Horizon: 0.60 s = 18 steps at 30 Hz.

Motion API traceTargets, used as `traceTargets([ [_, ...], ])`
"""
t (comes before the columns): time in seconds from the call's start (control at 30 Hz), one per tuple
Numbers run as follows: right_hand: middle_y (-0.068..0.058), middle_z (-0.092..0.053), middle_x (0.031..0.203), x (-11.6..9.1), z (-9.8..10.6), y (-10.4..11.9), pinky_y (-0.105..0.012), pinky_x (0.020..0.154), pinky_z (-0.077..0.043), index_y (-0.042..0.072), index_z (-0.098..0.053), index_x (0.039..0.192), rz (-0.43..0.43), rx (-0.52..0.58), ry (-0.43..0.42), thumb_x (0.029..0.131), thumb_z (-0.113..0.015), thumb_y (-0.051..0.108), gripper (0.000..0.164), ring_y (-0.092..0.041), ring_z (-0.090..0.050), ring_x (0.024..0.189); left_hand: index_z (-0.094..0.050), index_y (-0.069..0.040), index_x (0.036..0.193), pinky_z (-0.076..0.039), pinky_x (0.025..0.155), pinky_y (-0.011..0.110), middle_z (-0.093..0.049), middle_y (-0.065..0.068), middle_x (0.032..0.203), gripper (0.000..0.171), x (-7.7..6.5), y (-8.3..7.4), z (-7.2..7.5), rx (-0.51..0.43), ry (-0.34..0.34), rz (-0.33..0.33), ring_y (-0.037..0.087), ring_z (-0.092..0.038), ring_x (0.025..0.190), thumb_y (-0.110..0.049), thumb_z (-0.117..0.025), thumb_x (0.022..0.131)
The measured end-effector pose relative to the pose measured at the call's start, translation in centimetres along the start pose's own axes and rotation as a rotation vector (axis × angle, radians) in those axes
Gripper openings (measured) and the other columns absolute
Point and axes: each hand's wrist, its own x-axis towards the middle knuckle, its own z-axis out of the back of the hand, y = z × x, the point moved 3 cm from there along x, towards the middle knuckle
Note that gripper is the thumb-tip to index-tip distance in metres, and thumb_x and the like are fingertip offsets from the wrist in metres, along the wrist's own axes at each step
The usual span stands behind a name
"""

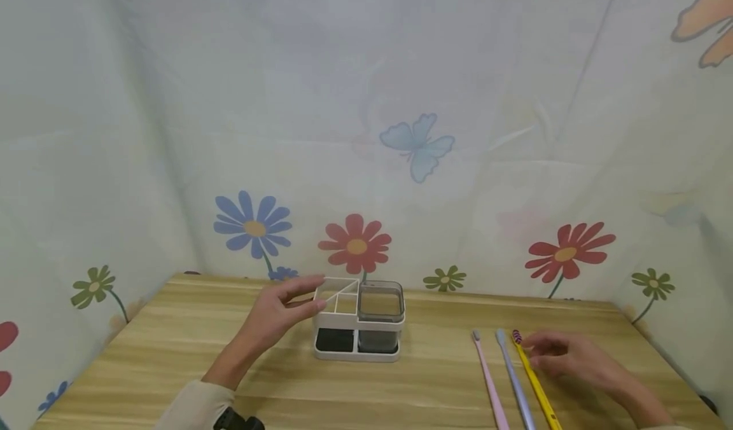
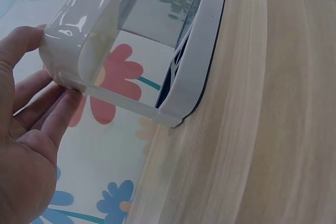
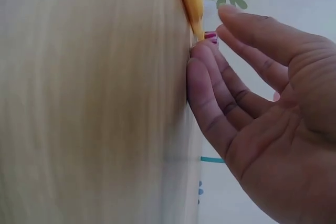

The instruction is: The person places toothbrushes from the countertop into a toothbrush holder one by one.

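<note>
Yellow toothbrush (image 1: 536,382) on bench (image 1: 435,379), just left of the nearer right hand (image 1: 578,357); long axis near-to-far, bristle head (image 1: 517,336) by parted thumb and fingers. Left hand (image 1: 277,312) pinches white compartmented holder's (image 1: 338,321) left end.

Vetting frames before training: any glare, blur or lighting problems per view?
Head: soft, fairly dim light, with a pale sheen on a crease in the backdrop; left wrist: bright glare spots on the holder's glossy upper part; right wrist: table smeared and soft, while the right hand is sharp enough to show skin creases.
</note>
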Motion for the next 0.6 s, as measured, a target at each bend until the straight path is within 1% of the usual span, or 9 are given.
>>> traceTargets([
  [0.03, -0.005, -0.069, 0.109, 0.0, -0.1, 0.0, -0.030, 0.073, -0.057, 0.005, -0.072, 0.131, -0.003, -0.007, 0.002, 0.097, -0.078, 0.020, 0.037, -0.025, -0.059, 0.095, -0.068, -0.004, 0.142, -0.057, 0.100, 0.034, -0.066, 0.013, 0.143, 0.053, 0.0, 0.0, 0.0, 0.004, -0.002, 0.003, 0.034, -0.061, 0.134, -0.020, -0.084, 0.094],
  [0.13, -0.004, -0.069, 0.106, 0.1, -0.4, 0.0, -0.027, 0.073, -0.055, 0.006, -0.074, 0.126, 0.026, -0.037, 0.016, 0.096, -0.080, 0.020, 0.033, -0.025, -0.059, 0.092, -0.067, -0.004, 0.142, -0.057, 0.101, 0.034, -0.065, 0.012, 0.143, 0.053, -0.1, 0.2, -0.1, 0.000, 0.002, -0.001, 0.034, -0.060, 0.135, -0.020, -0.083, 0.095],
  [0.27, -0.002, -0.068, 0.101, 0.2, -0.9, 0.2, -0.024, 0.074, -0.052, 0.008, -0.076, 0.121, 0.089, -0.070, 0.039, 0.096, -0.081, 0.021, 0.028, -0.018, -0.058, 0.088, -0.068, -0.003, 0.141, -0.057, 0.101, 0.034, -0.066, 0.012, 0.143, 0.051, -0.3, 0.6, -0.1, -0.005, -0.006, -0.008, 0.035, -0.060, 0.134, -0.019, -0.083, 0.095],
  [0.4, -0.002, -0.067, 0.099, 0.2, -1.2, 0.3, -0.024, 0.073, -0.050, 0.007, -0.075, 0.119, 0.122, -0.077, 0.045, 0.096, -0.081, 0.021, 0.027, -0.014, -0.056, 0.086, -0.069, -0.005, 0.140, -0.057, 0.100, 0.033, -0.067, 0.012, 0.141, 0.050, -0.3, 0.8, -0.1, 0.000, -0.016, -0.005, 0.034, -0.061, 0.133, -0.019, -0.084, 0.094],
  [0.53, -0.002, -0.066, 0.097, 0.2, -1.2, 0.6, -0.024, 0.071, -0.049, 0.006, -0.075, 0.118, 0.122, -0.070, 0.037, 0.095, -0.081, 0.020, 0.027, -0.014, -0.056, 0.085, -0.070, -0.007, 0.139, -0.057, 0.100, 0.033, -0.067, 0.012, 0.141, 0.050, -0.1, 0.6, -0.1, 0.010, -0.018, 0.000, 0.033, -0.061, 0.133, -0.021, -0.084, 0.094],
  [0.6, -0.003, -0.065, 0.095, 0.2, -1.1, 0.8, -0.024, 0.068, -0.049, 0.004, -0.074, 0.118, 0.112, -0.052, 0.034, 0.095, -0.081, 0.018, 0.027, -0.016, -0.056, 0.084, -0.070, -0.007, 0.140, -0.057, 0.100, 0.033, -0.067, 0.012, 0.141, 0.050, 0.0, 0.6, -0.1, 0.014, -0.016, -0.003, 0.033, -0.061, 0.133, -0.022, -0.084, 0.094],
])
